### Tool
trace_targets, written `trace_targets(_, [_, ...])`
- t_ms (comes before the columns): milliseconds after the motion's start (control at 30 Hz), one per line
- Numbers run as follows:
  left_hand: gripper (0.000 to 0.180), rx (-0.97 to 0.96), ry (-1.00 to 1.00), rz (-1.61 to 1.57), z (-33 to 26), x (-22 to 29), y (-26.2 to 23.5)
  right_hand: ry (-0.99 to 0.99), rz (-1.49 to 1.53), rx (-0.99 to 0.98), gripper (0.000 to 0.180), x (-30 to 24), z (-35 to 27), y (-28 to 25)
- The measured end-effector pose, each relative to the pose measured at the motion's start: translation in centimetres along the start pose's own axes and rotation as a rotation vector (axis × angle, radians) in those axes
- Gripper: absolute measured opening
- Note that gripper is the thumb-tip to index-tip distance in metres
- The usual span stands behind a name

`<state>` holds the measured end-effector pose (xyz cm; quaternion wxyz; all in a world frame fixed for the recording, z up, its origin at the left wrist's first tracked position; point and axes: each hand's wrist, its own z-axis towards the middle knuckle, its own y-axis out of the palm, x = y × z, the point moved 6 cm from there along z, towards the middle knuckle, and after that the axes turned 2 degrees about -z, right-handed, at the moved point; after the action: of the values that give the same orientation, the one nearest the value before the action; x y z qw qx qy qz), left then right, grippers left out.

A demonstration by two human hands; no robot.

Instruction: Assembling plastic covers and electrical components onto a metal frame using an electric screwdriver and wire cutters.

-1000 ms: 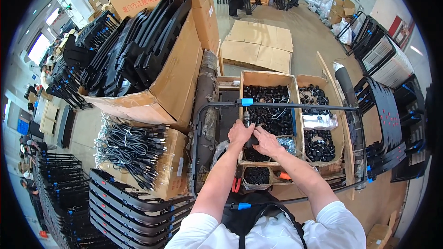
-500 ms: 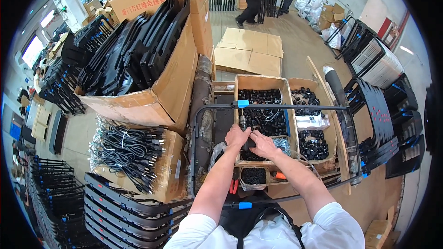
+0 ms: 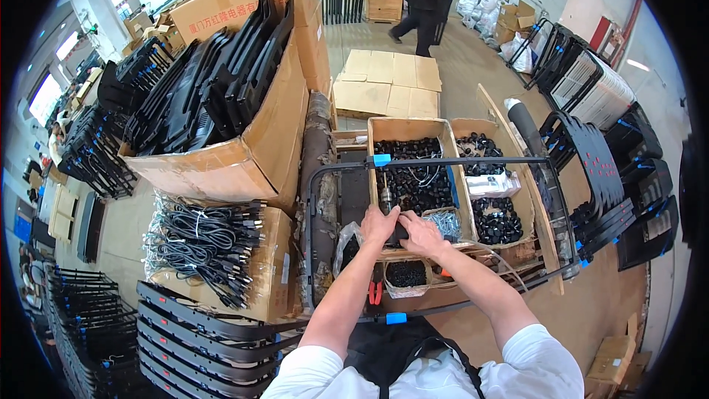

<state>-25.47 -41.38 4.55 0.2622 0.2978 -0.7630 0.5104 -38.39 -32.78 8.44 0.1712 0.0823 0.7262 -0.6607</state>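
My left hand (image 3: pixel 378 226) closes around a dark power drill (image 3: pixel 386 193) with a metal chuck, which points away from me at the left side of a wooden parts box (image 3: pixel 374 149). My right hand (image 3: pixel 423 234) has its fingers curled against the dark body of the same tool; the hands cover most of it. Black plastic caps (image 3: pixel 421 191) fill the box, with small silver screws (image 3: pixel 445 224) beside my right hand. Above the boxes a black tube frame (image 3: pixel 473 165) with blue clips rests across padded supports, surrounding both forearms.
To the left are a carton (image 3: pixel 214 170) of black panels, a heap of bundled black cables (image 3: pixel 207 244) and stacked black frames (image 3: pixel 199 340). Red-handled pliers (image 3: pixel 375 292) hang near a tub of small black parts (image 3: pixel 406 275). Ahead, a person (image 3: pixel 422 0) walks past flattened cardboard (image 3: pixel 388 81).
My view has shifted slightly, while both hands stay at the drill with little visible change. In the background, the person in black has moved to the right, carrying black frames.
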Motion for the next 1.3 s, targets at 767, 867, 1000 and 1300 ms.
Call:
trace_targets(767, [0.033,0.076,-0.125,-0.742,-41.2,-19.7,6.8,-0.183,0.283,-0.060,0.076,-14.0,-37.4,8.7])
trace_targets(867, [0.037,0.074,-0.222,-0.762,-41.3,-21.1,7.2,-0.151,0.282,-0.087,0.078,-14.1,-37.6,10.8])
trace_targets(1000, [0.041,0.046,-0.240,-0.720,-40.2,-21.6,7.1,-0.121,0.252,-0.114,0.079,-14.0,-36.8,11.8])
trace_targets(1300, [0.043,0.045,-0.212,-0.645,-38.7,-21.8,5.3,-0.078,0.283,-0.129,0.074,-15.5,-35.4,11.6])
